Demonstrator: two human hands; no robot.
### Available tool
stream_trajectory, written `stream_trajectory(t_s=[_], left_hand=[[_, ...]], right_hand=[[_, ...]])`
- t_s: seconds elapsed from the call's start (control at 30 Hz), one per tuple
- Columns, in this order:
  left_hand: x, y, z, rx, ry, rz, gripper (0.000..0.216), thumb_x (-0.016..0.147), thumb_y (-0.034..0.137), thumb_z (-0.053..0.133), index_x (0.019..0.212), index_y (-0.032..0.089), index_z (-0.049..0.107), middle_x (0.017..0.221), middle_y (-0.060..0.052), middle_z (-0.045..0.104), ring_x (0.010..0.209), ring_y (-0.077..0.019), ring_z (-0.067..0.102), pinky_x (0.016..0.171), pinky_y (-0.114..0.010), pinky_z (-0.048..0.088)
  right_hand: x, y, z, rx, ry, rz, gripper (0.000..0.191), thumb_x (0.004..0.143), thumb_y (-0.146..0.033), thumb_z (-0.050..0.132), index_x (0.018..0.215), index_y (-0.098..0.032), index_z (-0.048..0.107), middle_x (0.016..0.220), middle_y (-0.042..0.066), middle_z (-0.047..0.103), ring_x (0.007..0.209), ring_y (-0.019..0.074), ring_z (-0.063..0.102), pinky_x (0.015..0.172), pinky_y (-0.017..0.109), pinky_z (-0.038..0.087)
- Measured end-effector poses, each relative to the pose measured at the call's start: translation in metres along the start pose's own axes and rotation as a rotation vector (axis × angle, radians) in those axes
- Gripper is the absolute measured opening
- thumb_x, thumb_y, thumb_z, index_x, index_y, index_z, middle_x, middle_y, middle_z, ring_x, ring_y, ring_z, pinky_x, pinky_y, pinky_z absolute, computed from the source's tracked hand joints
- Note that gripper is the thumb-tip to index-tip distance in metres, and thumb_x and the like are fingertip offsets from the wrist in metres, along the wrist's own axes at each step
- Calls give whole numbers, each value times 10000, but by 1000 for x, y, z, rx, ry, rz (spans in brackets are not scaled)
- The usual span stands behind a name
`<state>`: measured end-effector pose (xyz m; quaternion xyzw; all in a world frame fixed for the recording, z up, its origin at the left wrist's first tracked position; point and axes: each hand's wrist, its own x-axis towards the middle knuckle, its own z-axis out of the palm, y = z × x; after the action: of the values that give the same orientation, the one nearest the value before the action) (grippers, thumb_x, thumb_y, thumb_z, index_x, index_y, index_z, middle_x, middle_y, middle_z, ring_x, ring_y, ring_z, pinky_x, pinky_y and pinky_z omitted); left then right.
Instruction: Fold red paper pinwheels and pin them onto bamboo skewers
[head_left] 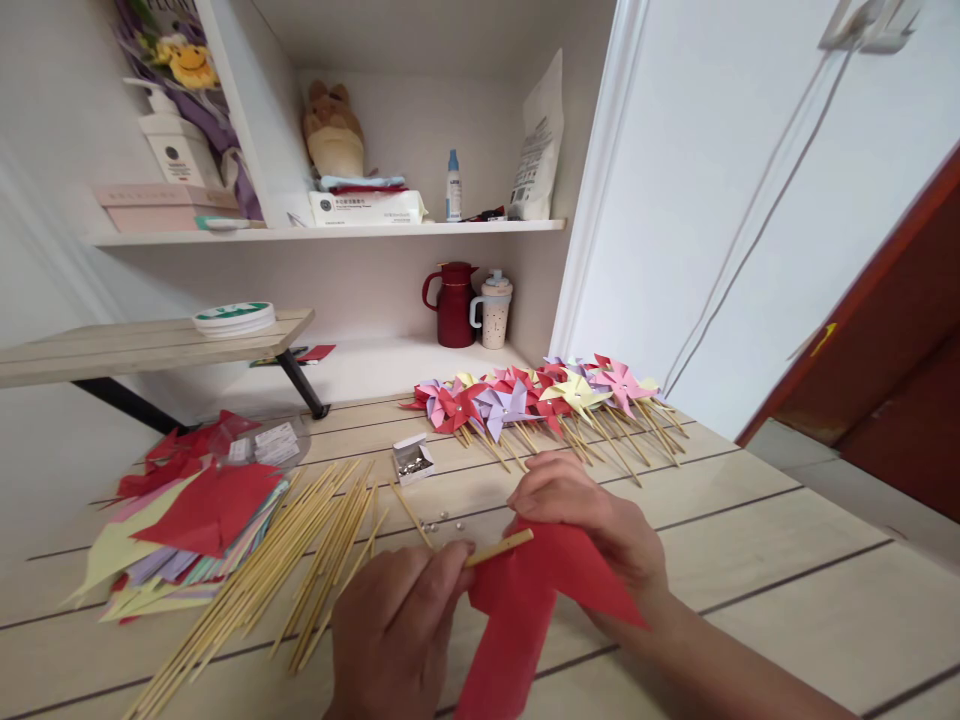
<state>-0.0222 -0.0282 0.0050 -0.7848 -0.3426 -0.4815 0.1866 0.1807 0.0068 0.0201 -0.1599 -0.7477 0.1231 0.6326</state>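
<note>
My left hand (pixel 401 625) is closed in a pinch on a thin wooden stick (pixel 501 547), whose tip lies against a folded red paper pinwheel (pixel 532 600). My right hand (pixel 581 515) is curled over the top of the red paper and presses it at the stick's end. Both hands are low in the middle of the view, just above the wooden table (pixel 750 540). A few small metal pins (pixel 439 522) lie loose on the table just beyond the hands.
A pile of wooden sticks (pixel 292 565) and a stack of coloured paper sheets (pixel 195 530) lie at the left. A small open pin box (pixel 413 459) sits ahead. Finished pinwheels (pixel 540 395) are heaped at the back. Shelves hold a red jug (pixel 454 303) and a cup (pixel 495 309).
</note>
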Motion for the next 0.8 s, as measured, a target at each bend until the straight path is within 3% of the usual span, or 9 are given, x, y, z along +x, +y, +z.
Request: stream_trajectory(t_s=[0.17,0.37,0.6,0.8], left_hand=[[-8,-1,1,-96,-47,-83,188,982,283,528,1105,215,654,773,-1,747,606,-122,686,536,-218,524],[-16,-1,5,-105,-31,-132,227,963,222,536,1132,251,685,714,4,717,587,-130,671,530,-220,525],[-8,-3,-1,-45,-82,-2,274,964,146,469,1169,198,643,792,-19,744,636,-120,692,572,-215,526],[-13,-2,4,-7,-75,-46,303,953,121,450,1186,211,622,825,-23,742,662,-137,691,592,-241,531]], right_hand=[[2,-2,0,-2,-27,-16,169,945,-258,634,1099,-271,703,834,41,740,786,219,694,852,457,500],[4,-3,1,-18,-11,-9,143,967,-290,593,1042,-252,709,791,46,724,754,219,690,829,453,504],[-3,1,0,-21,-19,41,119,941,-240,619,1031,-265,691,812,40,719,789,225,681,878,479,494],[3,-4,1,-43,-6,57,80,931,-235,624,975,-257,688,782,33,719,758,219,675,853,459,518]])
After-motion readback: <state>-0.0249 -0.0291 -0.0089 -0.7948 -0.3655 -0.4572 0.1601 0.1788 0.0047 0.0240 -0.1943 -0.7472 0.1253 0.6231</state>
